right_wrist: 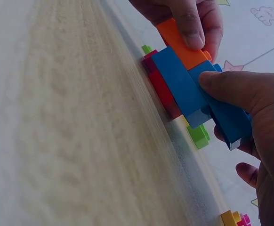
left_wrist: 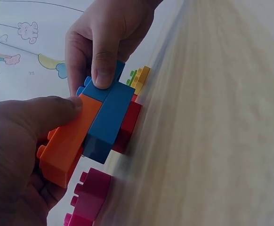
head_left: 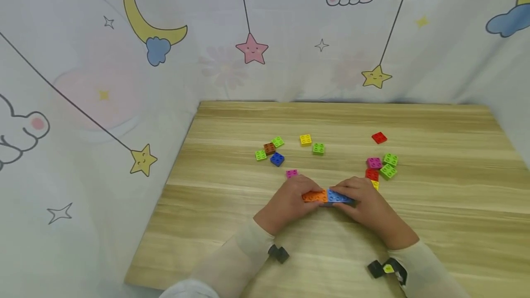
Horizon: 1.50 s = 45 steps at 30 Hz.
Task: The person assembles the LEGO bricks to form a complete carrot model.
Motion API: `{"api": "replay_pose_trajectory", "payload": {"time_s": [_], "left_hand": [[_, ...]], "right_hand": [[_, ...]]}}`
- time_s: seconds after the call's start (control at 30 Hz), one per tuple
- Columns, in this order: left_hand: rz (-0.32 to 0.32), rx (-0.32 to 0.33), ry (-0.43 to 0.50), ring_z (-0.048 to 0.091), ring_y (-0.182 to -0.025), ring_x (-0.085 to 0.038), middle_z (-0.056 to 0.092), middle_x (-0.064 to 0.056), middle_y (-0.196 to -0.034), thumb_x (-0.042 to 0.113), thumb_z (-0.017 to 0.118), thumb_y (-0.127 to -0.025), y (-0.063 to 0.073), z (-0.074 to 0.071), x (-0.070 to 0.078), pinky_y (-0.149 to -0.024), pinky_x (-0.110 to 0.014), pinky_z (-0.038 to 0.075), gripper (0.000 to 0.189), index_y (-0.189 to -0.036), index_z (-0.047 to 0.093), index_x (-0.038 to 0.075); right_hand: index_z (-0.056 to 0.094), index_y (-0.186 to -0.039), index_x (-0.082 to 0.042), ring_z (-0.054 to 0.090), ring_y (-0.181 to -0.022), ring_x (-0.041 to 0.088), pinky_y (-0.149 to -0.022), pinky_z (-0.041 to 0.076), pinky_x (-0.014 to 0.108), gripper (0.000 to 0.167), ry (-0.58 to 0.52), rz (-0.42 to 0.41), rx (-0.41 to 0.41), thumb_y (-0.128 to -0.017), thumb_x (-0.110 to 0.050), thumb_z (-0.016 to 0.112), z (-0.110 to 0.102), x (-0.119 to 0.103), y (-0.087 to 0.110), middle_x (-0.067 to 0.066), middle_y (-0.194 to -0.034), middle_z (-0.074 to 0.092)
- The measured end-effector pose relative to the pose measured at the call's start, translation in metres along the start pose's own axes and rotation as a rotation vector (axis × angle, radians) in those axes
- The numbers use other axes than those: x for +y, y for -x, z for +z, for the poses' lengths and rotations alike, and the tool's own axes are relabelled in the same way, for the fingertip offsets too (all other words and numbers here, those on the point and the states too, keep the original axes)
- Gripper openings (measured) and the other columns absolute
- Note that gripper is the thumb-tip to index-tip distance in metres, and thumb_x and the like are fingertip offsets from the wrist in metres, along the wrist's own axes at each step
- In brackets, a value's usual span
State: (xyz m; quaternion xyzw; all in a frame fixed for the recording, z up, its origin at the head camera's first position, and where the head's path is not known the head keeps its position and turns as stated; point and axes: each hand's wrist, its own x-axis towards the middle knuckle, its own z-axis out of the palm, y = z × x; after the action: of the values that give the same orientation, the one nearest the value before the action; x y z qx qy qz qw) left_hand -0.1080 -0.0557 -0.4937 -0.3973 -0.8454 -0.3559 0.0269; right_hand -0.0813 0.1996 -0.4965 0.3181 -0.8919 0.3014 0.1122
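Observation:
In the head view my left hand point(head_left: 287, 202) pinches the end of an orange toy building brick point(head_left: 314, 196). My right hand point(head_left: 368, 203) grips a light blue brick point(head_left: 337, 196) that butts against the orange one, end to end. Both sit across a lower blue brick point(left_wrist: 109, 120), which spans the joint between them, as the left wrist view shows. Red bricks point(right_wrist: 164, 94) show just past the lower blue brick in the right wrist view; I cannot tell whether they touch it. Close to my left fingertips lies a magenta brick point(head_left: 291, 174).
Loose bricks lie farther back on the wooden table point(head_left: 198, 224): a blue brick point(head_left: 277, 159), a brown brick point(head_left: 269, 148), a yellow brick point(head_left: 305, 140) and several green ones. Beyond my right hand are a magenta brick point(head_left: 374, 163) and a red brick point(head_left: 379, 138). A patterned curtain point(head_left: 290, 8) hangs behind.

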Motion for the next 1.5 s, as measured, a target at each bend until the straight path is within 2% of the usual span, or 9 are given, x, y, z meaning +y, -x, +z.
{"api": "replay_pose_trajectory", "payload": {"time_s": [0.47,0.6,0.9,0.97,1.07,1.13,1.23,1.37,1.5], "left_hand": [[-0.046,-0.051,0.015,0.064,-0.103,-0.007,0.075,0.005,-0.107,0.020,0.084,-0.090,0.001,0.000,0.005,-0.095,-0.015,0.049,0.025,-0.111,0.078,0.009],[-0.038,-0.044,0.031,0.064,-0.102,-0.006,0.075,0.005,-0.108,0.021,0.084,-0.089,0.002,0.002,0.003,-0.094,-0.015,0.049,0.026,-0.112,0.078,0.010],[-0.015,-0.030,-0.037,0.062,-0.106,-0.006,0.073,0.006,-0.114,0.029,0.083,-0.091,0.003,0.006,-0.001,-0.097,-0.016,0.046,0.033,-0.119,0.073,0.015],[-0.023,-0.031,-0.035,0.062,-0.106,-0.006,0.073,0.006,-0.113,0.029,0.083,-0.091,0.003,0.005,0.000,-0.097,-0.016,0.047,0.033,-0.119,0.074,0.015],[-0.044,-0.037,-0.025,0.062,-0.106,-0.006,0.073,0.007,-0.113,0.028,0.083,-0.091,0.004,0.004,0.001,-0.097,-0.016,0.047,0.033,-0.120,0.074,0.015],[-0.059,-0.041,-0.021,0.061,-0.106,-0.005,0.072,0.008,-0.113,0.027,0.083,-0.090,0.004,0.003,0.002,-0.097,-0.016,0.047,0.033,-0.120,0.074,0.016],[-0.075,-0.043,-0.018,0.061,-0.107,-0.005,0.072,0.009,-0.114,0.026,0.084,-0.090,0.004,0.002,0.001,-0.097,-0.016,0.047,0.033,-0.120,0.074,0.017],[-0.087,-0.046,-0.011,0.061,-0.107,-0.005,0.072,0.010,-0.115,0.026,0.084,-0.090,0.003,0.001,0.000,-0.097,-0.017,0.047,0.033,-0.121,0.074,0.018],[-0.092,-0.046,-0.001,0.060,-0.107,-0.004,0.072,0.010,-0.115,0.027,0.084,-0.090,0.003,0.000,-0.001,-0.097,-0.016,0.046,0.034,-0.121,0.074,0.019]], "right_hand": [[0.080,-0.112,-0.011,0.065,-0.098,0.017,-0.087,0.048,0.038,0.037,-0.038,-0.022,0.035,-0.077,-0.015,0.092,0.003,-0.003,0.004,-0.004,-0.104,0.074],[0.080,-0.113,-0.012,0.065,-0.099,0.016,-0.087,0.048,0.038,0.038,-0.022,-0.012,0.035,-0.077,-0.016,0.092,0.005,0.000,0.007,-0.005,-0.104,0.074],[0.077,-0.120,-0.016,0.062,-0.104,0.017,-0.092,0.044,0.040,0.041,-0.024,0.027,0.027,-0.081,-0.019,0.090,0.005,0.003,0.008,-0.005,-0.112,0.073],[0.076,-0.123,-0.013,0.062,-0.107,0.018,-0.094,0.044,0.040,0.044,-0.040,0.036,0.056,-0.081,-0.018,0.089,0.003,0.006,0.009,-0.003,-0.115,0.072],[0.074,-0.123,-0.007,0.061,-0.110,0.025,-0.097,0.043,0.045,0.045,-0.020,0.068,0.159,-0.081,-0.013,0.087,-0.006,0.017,0.012,0.004,-0.117,0.071],[0.074,-0.122,-0.003,0.061,-0.111,0.033,-0.098,0.042,0.052,0.043,0.015,0.126,0.244,-0.081,-0.009,0.086,-0.016,0.028,0.015,0.011,-0.117,0.071],[0.072,-0.121,0.000,0.058,-0.112,0.042,-0.098,0.039,0.063,0.039,0.089,0.292,0.315,-0.085,-0.011,0.083,-0.033,0.047,0.023,0.020,-0.116,0.068],[0.069,-0.125,0.002,0.053,-0.119,0.049,-0.100,0.033,0.071,0.043,0.130,0.533,0.265,-0.093,-0.026,0.078,-0.051,0.067,0.035,0.027,-0.122,0.063],[0.066,-0.128,0.004,0.051,-0.121,0.051,-0.101,0.032,0.072,0.050,0.120,0.645,0.167,-0.096,-0.033,0.076,-0.055,0.076,0.037,0.030,-0.125,0.061]]}}
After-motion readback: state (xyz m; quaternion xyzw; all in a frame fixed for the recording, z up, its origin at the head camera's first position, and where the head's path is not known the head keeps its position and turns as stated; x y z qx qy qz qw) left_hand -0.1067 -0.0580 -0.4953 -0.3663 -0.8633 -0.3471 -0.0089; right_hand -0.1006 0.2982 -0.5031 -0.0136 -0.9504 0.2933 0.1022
